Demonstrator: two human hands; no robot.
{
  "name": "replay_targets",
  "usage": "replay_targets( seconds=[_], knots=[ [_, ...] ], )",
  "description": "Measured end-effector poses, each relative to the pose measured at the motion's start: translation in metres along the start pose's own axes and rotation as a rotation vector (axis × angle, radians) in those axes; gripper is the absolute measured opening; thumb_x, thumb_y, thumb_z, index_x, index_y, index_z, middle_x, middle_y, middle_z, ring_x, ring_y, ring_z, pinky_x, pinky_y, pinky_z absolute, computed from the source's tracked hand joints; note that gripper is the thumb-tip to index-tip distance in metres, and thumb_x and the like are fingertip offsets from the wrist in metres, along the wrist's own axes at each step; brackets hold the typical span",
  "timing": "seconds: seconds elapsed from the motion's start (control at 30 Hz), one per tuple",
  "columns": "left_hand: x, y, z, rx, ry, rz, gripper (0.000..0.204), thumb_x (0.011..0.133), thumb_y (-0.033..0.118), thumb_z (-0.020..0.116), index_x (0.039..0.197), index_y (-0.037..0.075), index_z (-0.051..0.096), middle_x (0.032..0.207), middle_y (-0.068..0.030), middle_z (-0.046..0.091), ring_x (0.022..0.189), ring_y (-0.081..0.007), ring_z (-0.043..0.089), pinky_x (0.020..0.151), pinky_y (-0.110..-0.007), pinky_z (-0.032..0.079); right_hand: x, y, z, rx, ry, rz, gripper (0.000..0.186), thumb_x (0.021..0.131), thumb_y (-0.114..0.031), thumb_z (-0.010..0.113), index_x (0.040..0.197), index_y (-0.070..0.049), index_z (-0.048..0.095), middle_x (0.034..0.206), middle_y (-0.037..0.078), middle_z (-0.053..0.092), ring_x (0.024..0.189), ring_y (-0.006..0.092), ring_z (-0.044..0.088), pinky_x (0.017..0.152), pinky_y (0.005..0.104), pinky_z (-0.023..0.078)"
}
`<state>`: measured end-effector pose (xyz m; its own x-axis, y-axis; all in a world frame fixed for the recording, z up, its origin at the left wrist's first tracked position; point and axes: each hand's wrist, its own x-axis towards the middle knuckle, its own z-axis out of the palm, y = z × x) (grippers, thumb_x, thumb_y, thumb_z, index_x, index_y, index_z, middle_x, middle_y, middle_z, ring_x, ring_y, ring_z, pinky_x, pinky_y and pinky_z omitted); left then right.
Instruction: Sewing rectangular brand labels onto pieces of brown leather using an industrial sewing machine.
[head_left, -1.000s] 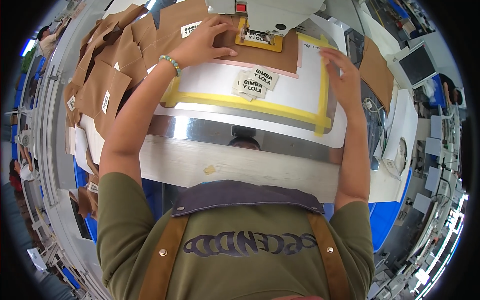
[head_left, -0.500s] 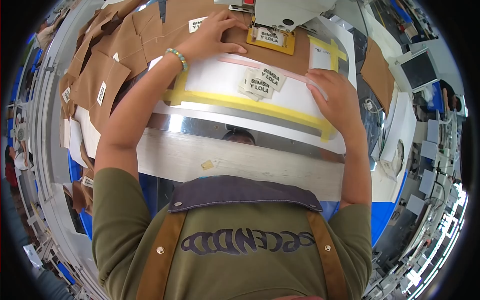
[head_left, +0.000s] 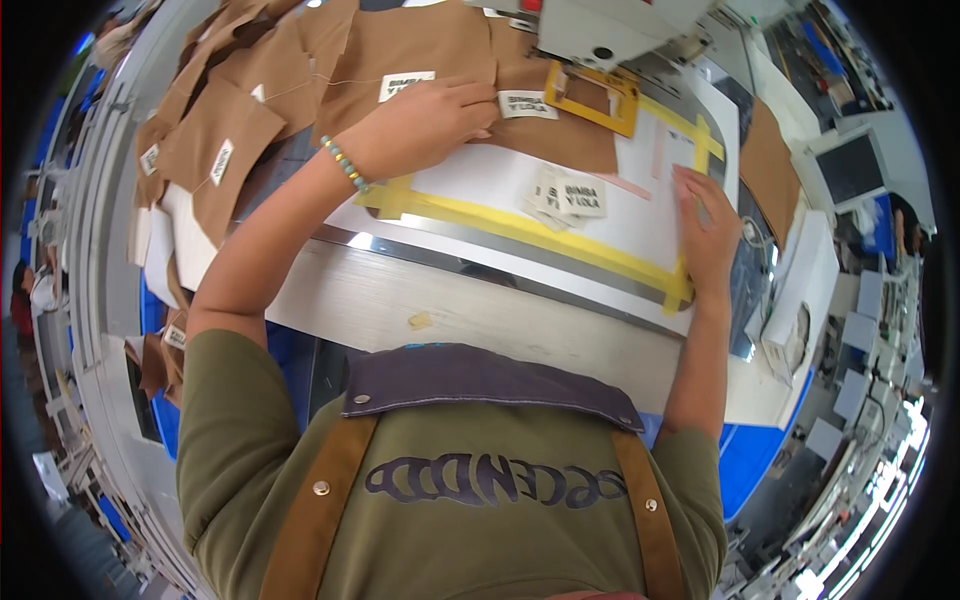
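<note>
My left hand point(head_left: 425, 125) lies fingers-down on a brown fabric piece point(head_left: 440, 60), its fingertips touching a small white label point(head_left: 525, 104) beside the yellow clamp frame point(head_left: 592, 98) under the sewing machine head point(head_left: 610, 30). My right hand point(head_left: 705, 235) rests flat on the white work plate point(head_left: 480, 185) at the right end of its yellow tape border point(head_left: 530, 228), holding nothing that I can see. A small stack of white labels point(head_left: 565, 195) lies on the plate between the hands.
Several brown fabric pieces with sewn labels point(head_left: 215, 150) are piled at the far left. A pale table edge point(head_left: 470, 320) with a scrap on it runs in front of me. A small screen point(head_left: 850, 165) and white boxes stand at the right.
My left hand has slid right along the brown fabric toward the yellow clamp. My right hand has come down and inward onto the plate's right side.
</note>
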<state>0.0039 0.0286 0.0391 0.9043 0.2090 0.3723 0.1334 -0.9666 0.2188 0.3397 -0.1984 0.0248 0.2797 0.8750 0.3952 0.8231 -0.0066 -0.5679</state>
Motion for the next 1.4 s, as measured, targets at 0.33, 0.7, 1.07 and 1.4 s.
replay_targets(
  seconds=[0.33, 0.7, 1.07, 1.4],
  knots=[
    [-0.096, -0.106, -0.130, -0.062, -0.083, -0.640, 0.026, 0.102, 0.028, 0.073, 0.115, 0.006, 0.077, 0.118, -0.0114, 0.078, 0.099, -0.0275, 0.073, 0.087, -0.040, 0.057, -0.007, 0.006, -0.001, 0.010, -0.103, -0.047, 0.020, 0.106, -0.007, 0.066, 0.120, 0.001, 0.077, 0.125, 0.013, 0.077, 0.118, 0.0268, 0.072, 0.108, 0.0364, 0.052],
    [-0.256, -0.206, -0.069, 0.746, 0.002, -0.989, 0.080, 0.105, 0.073, 0.045, 0.157, 0.012, 0.057, 0.155, -0.0133, 0.062, 0.140, -0.0441, 0.057, 0.113, -0.052, 0.051, -0.009, -0.001, 0.001, -0.032, -0.141, -0.055, 0.017, 0.102, -0.002, 0.066, 0.115, 0.002, 0.076, 0.129, 0.014, 0.074, 0.121, 0.0307, 0.070, 0.106, 0.0392, 0.053],
    [-0.426, -0.043, -0.114, 0.704, -0.249, -1.836, 0.051, 0.109, 0.043, 0.051, 0.112, 0.002, 0.081, 0.117, -0.0263, 0.078, 0.111, -0.0426, 0.076, 0.102, -0.053, 0.058, -0.005, 0.006, 0.000, 0.001, -0.158, -0.086, 0.018, 0.102, -0.001, 0.065, 0.115, 0.003, 0.076, 0.132, 0.015, 0.073, 0.124, 0.0315, 0.068, 0.110, 0.0398, 0.051],
    [-0.297, -0.068, -0.151, 0.713, -0.011, -1.466, 0.044, 0.105, 0.042, 0.060, 0.121, 0.005, 0.077, 0.120, -0.0160, 0.077, 0.115, -0.0355, 0.073, 0.097, -0.049, 0.057, -0.007, 0.010, 0.001, -0.032, -0.164, -0.094, 0.021, 0.104, -0.006, 0.064, 0.119, 0.001, 0.076, 0.137, 0.014, 0.070, 0.129, 0.0320, 0.066, 0.111, 0.0409, 0.051]
  ],
)
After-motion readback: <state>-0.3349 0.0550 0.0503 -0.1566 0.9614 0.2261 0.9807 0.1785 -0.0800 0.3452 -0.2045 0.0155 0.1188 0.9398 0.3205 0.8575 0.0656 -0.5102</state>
